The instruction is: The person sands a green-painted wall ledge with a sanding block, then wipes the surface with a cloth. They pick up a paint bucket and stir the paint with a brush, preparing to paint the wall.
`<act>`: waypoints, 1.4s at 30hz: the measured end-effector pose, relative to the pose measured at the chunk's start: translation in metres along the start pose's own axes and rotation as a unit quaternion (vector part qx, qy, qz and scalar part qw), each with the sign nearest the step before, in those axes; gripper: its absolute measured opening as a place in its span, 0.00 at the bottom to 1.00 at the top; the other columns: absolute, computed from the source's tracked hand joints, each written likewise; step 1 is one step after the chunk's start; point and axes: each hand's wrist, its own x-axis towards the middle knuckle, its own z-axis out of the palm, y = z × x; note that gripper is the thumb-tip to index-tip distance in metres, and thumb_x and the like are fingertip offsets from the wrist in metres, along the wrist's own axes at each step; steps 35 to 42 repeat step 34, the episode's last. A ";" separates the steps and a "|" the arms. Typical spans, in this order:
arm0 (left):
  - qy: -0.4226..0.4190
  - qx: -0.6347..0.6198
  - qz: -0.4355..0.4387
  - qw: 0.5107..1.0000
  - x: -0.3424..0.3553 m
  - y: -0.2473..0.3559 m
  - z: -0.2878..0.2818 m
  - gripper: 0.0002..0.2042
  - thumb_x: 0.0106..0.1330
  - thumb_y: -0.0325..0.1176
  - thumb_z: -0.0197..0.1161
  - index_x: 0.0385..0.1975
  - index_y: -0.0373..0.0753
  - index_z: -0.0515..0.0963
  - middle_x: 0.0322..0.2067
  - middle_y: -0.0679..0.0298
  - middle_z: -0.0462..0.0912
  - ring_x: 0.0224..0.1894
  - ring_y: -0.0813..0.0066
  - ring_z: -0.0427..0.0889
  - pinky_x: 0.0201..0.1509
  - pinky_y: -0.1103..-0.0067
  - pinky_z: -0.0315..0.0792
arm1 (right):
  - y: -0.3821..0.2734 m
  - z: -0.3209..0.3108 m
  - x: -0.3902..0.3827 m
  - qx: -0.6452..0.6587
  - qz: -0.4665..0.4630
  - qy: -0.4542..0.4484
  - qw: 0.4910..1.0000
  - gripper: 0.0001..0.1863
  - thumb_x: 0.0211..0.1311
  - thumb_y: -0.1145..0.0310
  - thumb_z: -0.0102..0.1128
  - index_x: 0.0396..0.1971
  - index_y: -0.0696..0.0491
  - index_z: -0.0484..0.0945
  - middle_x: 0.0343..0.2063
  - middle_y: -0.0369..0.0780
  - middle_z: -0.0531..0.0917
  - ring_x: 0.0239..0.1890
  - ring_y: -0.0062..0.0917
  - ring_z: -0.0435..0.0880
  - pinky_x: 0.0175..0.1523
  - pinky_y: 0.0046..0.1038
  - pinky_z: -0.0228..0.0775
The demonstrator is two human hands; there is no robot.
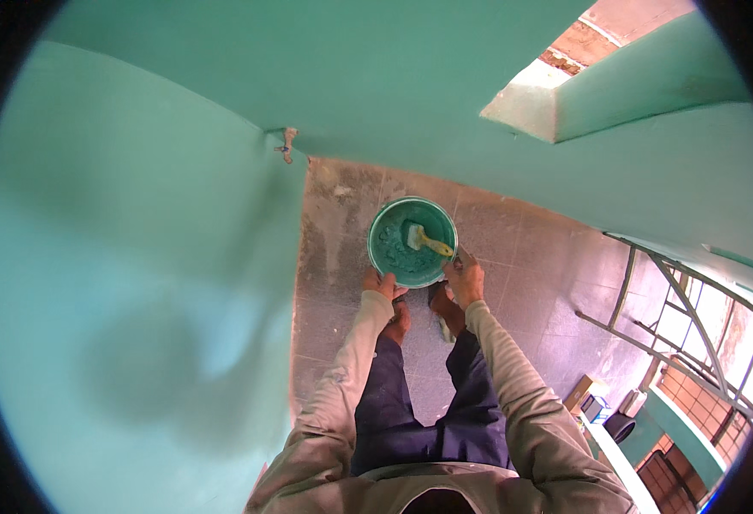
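Note:
A round green bucket (406,206) stands out in front of me, low over the tiled floor; I cannot tell whether it touches the floor. Inside it is green paint (388,248), thick and lumpy-looking. A paintbrush (432,244) with pale bristles and a yellowish handle lies across the inside, its handle end at the right rim. My left hand (383,283) is closed on the near left side of the bucket. My right hand (466,279) grips its near right rim, close to the end of the brush handle. The undersides of both grips are hidden.
Green walls meet in a corner ahead, with a small tap (287,146) on the wall there. A metal frame (676,317) stands at the right. Farther down are a cardboard box (584,394) and a dark round container (620,427). My feet are just behind the bucket.

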 end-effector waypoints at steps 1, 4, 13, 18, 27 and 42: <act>0.002 0.000 0.003 1.000 -0.007 0.004 0.002 0.16 0.62 0.22 0.53 0.51 0.30 0.65 0.44 0.52 0.75 0.38 0.62 0.83 0.40 0.68 0.85 | -0.008 -0.007 -0.006 -0.006 -0.002 0.020 1.000 0.18 0.56 0.66 0.63 0.47 0.56 0.79 0.32 0.46 0.83 0.33 0.33 0.86 0.42 0.32 0.76; 0.007 0.015 0.001 1.000 -0.029 0.030 0.011 0.15 0.62 0.23 0.53 0.49 0.30 0.67 0.42 0.54 0.76 0.36 0.65 0.83 0.38 0.71 0.85 | -0.034 -0.028 -0.016 0.047 0.040 0.007 0.998 0.22 0.51 0.68 0.63 0.49 0.53 0.78 0.32 0.50 0.82 0.40 0.41 0.82 0.47 0.39 0.72; -0.015 0.175 0.077 0.981 -0.126 0.133 0.024 0.19 0.65 0.44 0.63 0.35 0.31 0.71 0.33 0.59 0.73 0.31 0.71 0.79 0.31 0.77 0.80 | -0.169 -0.151 -0.085 0.054 -0.026 0.049 0.997 0.18 0.52 0.68 0.58 0.43 0.60 0.78 0.29 0.50 0.79 0.30 0.42 0.80 0.39 0.38 0.71; -0.021 0.120 0.166 0.979 -0.178 0.197 0.040 0.22 0.69 0.52 0.58 0.34 0.35 0.69 0.32 0.62 0.72 0.33 0.76 0.76 0.37 0.79 0.74 | -0.226 -0.222 -0.116 0.067 -0.105 0.079 0.989 0.18 0.52 0.69 0.57 0.42 0.62 0.78 0.28 0.50 0.78 0.28 0.40 0.78 0.38 0.38 0.70; -0.183 -0.180 0.174 0.951 -0.166 0.205 0.078 0.28 0.71 0.55 0.47 0.58 0.37 0.68 0.54 0.56 0.73 0.57 0.64 0.73 0.61 0.67 0.68 | -0.302 -0.330 -0.155 0.065 -0.149 0.073 0.984 0.19 0.52 0.70 0.55 0.44 0.63 0.78 0.27 0.51 0.78 0.28 0.40 0.77 0.37 0.36 0.70; -0.350 -0.352 0.016 0.868 -0.170 0.224 0.118 0.31 0.71 0.58 0.43 0.61 0.38 0.68 0.62 0.50 0.70 0.62 0.54 0.71 0.61 0.61 0.72 | -0.341 -0.395 -0.182 0.092 -0.146 0.085 0.981 0.19 0.53 0.72 0.54 0.44 0.64 0.79 0.25 0.47 0.79 0.24 0.30 0.76 0.35 0.31 0.70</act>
